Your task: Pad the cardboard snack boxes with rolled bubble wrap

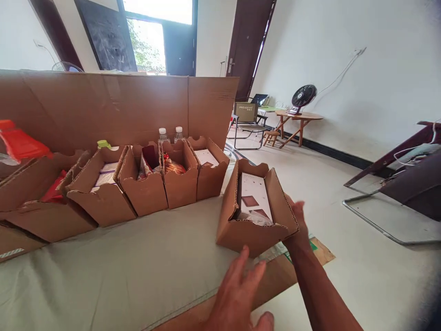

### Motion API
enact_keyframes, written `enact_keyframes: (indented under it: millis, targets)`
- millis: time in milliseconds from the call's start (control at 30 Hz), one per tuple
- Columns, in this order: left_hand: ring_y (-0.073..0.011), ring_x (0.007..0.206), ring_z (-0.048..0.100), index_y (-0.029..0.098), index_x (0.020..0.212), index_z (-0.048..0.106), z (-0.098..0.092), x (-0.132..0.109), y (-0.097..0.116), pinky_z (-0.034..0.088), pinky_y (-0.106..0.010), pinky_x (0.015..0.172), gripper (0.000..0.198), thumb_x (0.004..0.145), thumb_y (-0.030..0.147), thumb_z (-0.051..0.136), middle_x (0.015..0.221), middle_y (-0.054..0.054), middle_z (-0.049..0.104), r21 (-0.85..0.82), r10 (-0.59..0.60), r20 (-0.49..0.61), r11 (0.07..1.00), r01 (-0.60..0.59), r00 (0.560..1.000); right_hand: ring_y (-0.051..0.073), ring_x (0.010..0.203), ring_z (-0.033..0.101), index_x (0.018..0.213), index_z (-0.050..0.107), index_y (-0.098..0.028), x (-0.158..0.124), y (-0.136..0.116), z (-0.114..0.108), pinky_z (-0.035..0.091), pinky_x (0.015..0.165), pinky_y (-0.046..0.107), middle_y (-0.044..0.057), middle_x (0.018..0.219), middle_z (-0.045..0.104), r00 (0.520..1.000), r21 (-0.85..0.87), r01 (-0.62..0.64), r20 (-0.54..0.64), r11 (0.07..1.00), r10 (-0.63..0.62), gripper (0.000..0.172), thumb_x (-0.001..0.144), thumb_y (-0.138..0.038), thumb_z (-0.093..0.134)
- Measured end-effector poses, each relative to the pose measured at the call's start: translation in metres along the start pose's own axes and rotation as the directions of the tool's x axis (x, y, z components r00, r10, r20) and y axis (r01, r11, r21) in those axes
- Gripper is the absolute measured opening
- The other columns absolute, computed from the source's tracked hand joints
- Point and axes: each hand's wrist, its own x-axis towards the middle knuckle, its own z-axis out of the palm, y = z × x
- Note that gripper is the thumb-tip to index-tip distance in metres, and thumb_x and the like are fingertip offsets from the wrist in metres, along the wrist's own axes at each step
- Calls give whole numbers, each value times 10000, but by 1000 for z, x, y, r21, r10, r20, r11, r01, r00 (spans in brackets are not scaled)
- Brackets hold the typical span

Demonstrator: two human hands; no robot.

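Observation:
An open cardboard bin (229, 225) stands turned at an angle by the right end of the covered table; I cannot tell whether its base fully rests there. Inside it lies a white box (255, 188) printed with brown squares, with some clear plastic wrapping at its near end. My right hand (299, 223) grips the bin's right side from outside, thumb up, its other fingers hidden behind the cardboard. Just before the bin's front wall, my left hand (237, 289) is open with fingers spread, holding nothing; a fingertip comes close to the lower edge.
A row of similar cardboard bins (148, 197) holding packaged goods runs leftward along the table cover (138, 266). Behind them rise two clear bottles (178, 133) and a tall cardboard panel (138, 101). Beyond are a folding chair (248, 122) and a fan (303, 95) on a wooden table.

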Motion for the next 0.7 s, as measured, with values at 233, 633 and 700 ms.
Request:
enact_keyframes:
  millis: [233, 633, 700]
  targets:
    - [-357, 1361, 538, 195, 1323, 626, -65, -6, -79, 482, -620, 1066, 535, 802, 109, 539, 1505, -204, 518, 168, 63, -254, 986, -20, 965, 433, 1304, 543, 1409, 550, -221, -83, 40, -9, 436, 1090, 602, 171, 1365, 631, 981, -49, -136, 133, 990, 141, 916, 696, -756, 758]
    - [-341, 1301, 569, 215, 1168, 701, -62, -9, -108, 526, -583, 1013, 391, 825, 122, 538, 1451, -174, 571, 273, 61, -314, 961, 29, 947, 330, 1262, 587, 1224, 637, -255, 40, 54, -14, 477, 1074, 494, 96, 1334, 674, 974, 72, -163, 169, 984, 149, 632, 735, -623, 794]
    - [-348, 1311, 564, 212, 1155, 704, -63, -9, -109, 525, -593, 1016, 377, 825, 129, 543, 1448, -178, 576, 305, 83, -301, 952, 13, 950, 322, 1267, 586, 1235, 643, -258, 63, 59, -8, 471, 1085, 492, 93, 1342, 671, 967, 83, -162, 210, 983, 141, 650, 713, -608, 809]
